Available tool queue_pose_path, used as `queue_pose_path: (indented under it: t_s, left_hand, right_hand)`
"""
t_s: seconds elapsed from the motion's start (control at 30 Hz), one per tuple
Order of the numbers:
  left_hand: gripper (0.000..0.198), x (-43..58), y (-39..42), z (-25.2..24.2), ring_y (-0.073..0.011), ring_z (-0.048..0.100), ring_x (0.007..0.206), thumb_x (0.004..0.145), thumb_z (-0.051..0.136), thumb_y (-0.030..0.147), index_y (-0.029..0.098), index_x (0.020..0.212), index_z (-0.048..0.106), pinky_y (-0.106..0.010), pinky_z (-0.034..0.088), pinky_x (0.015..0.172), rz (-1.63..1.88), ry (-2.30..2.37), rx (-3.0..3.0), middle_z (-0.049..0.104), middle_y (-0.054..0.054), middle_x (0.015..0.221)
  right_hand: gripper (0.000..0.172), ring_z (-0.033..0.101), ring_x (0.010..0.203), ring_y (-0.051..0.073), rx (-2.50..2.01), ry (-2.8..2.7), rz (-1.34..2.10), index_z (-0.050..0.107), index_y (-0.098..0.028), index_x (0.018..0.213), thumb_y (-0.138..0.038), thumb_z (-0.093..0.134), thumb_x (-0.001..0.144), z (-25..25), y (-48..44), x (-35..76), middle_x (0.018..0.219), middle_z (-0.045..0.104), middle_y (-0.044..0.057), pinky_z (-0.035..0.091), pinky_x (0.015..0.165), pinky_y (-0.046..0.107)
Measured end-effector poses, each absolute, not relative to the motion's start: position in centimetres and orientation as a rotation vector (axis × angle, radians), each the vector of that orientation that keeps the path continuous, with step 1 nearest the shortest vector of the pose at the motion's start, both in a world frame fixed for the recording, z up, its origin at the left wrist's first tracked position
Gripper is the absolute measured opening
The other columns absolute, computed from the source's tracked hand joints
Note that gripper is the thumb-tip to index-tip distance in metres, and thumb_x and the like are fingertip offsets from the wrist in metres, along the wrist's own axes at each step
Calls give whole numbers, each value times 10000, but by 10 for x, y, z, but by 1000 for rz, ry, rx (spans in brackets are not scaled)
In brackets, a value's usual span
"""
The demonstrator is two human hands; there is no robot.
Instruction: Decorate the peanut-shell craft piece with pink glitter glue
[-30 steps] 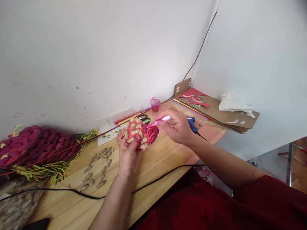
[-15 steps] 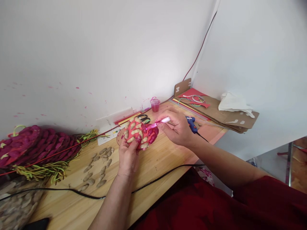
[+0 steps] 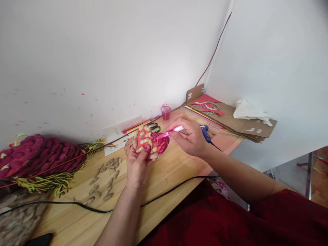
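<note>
My left hand (image 3: 137,163) grips the lower edge of a red disc (image 3: 141,141) covered with peanuts in their shells, tilted up above the table. Its thumb lies over the front; the other fingers are partly hidden behind. Peanuts on the disc's right side are coated in wet magenta paint, while those at the left and middle are bare. In my right hand (image 3: 188,136), pinched between thumb and fingers, is a paintbrush (image 3: 176,129) with a white handle and a pink-stained lower end. The brush's tip touches the disc near the painted peanuts.
A cup of magenta paint (image 3: 166,112) stands by the wall. Scissors (image 3: 154,126) and a blue glue gun (image 3: 205,132) lie behind my hands. Loose peanuts (image 3: 109,196) and painted discs with yarn fringes (image 3: 43,153) are at left. A black cable (image 3: 176,186) crosses the table; cardboard (image 3: 230,118) lies right.
My right hand and the brush have shifted very slightly right, with the brush tip still at the painted side. My left hand and the disc look unmoved.
</note>
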State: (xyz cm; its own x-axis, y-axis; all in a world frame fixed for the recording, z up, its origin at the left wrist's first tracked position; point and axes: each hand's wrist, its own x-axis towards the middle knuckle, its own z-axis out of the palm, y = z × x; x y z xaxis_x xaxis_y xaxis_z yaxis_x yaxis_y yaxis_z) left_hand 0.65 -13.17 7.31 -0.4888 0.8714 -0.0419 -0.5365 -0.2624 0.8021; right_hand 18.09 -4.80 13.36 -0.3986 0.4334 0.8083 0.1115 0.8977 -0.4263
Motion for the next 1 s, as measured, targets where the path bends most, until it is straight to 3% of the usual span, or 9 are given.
queue_pose_path:
  t_s: [0.2, 0.47, 1.0]
  left_hand:
    - [556, 6, -131, 72, -116, 658, 583, 554, 975, 249, 227, 1035, 699, -178, 514, 461, 1872, 970, 531, 746, -4, 877]
    - [636, 4, -131, 71, -109, 634, 549, 571, 960, 222, 244, 1137, 670, -177, 479, 415, 1852, 976, 490, 739, 4, 886]
    - [611, 4, -131, 70, -123, 654, 562, 571, 949, 192, 244, 1116, 679, -179, 502, 409, 1843, 983, 508, 754, -12, 900]
  right_hand:
    - [49, 627, 834, 195, -424, -1955, 366, 670, -214, 917, -225, 628, 940, 131, -45, 181, 854, 725, 35, 494, 790, 362]
    - [55, 625, 822, 190, -424, -1961, 399, 662, -218, 916, -238, 620, 945, 132, -44, 181, 841, 715, 29, 495, 775, 354]
    - [51, 614, 792, 190, -413, -1988, 379, 649, -220, 896, -231, 624, 938, 136, -48, 181, 805, 704, 24, 494, 755, 351]
